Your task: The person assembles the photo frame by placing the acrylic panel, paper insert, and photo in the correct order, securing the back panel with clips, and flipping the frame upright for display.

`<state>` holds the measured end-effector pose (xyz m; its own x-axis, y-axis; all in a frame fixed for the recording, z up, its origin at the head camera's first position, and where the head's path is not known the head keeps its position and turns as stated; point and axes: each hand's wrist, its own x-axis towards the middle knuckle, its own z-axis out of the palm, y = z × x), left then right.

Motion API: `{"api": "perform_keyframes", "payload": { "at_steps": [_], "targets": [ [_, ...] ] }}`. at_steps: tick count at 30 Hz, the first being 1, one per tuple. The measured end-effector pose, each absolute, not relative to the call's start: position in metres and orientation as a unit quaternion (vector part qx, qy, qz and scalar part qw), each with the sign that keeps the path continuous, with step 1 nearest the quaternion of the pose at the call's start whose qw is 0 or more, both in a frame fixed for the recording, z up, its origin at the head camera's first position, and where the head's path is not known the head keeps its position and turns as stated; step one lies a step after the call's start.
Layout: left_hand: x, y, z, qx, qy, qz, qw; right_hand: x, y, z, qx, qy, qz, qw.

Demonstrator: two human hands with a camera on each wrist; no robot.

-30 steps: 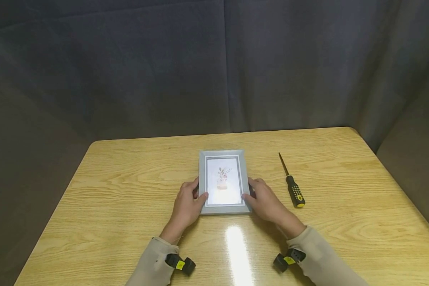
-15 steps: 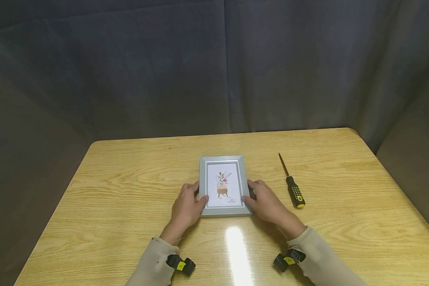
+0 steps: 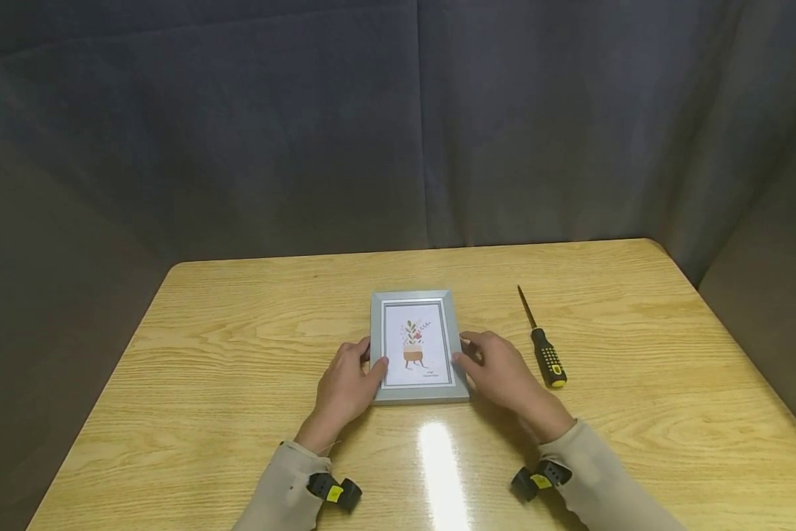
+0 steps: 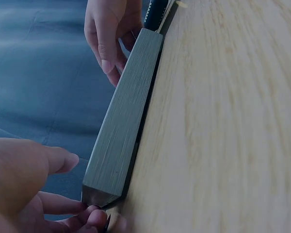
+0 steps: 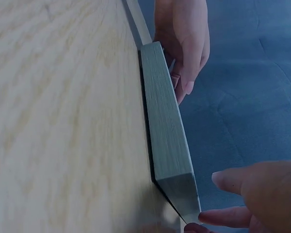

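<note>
A grey picture frame lies face up on the wooden table, showing a print of a plant in a pot. At its left side, my left hand has its fingers against the edge, while the left wrist view shows the thumb raised off the face. My right hand is at the opposite side. There the fingertips meet the frame's edge low down, and the thumb stands apart from it. The frame's grey side runs close along the tabletop in both wrist views.
A black and yellow screwdriver lies on the table to the right of my right hand, its shaft pointing away. The wooden table has a dark curtain behind it. Light reflects off the tabletop in front of the frame.
The frame's far end has come down, so the frame lies flat and its print shows without glare. My right hand has shifted slightly right and loosened; the left has barely moved.
</note>
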<state>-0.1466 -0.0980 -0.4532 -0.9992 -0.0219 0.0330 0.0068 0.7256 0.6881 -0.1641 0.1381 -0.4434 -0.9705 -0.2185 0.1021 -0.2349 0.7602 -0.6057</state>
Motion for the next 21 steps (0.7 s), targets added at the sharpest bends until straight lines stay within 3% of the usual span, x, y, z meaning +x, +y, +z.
{"api": "perform_keyframes", "payload": {
  "at_steps": [21],
  "targets": [
    [-0.142, -0.095, -0.435, -0.008, -0.924, -0.372, 0.082, -0.157, 0.132, -0.427, 0.139, -0.915, 0.374, 0.057]
  ]
}}
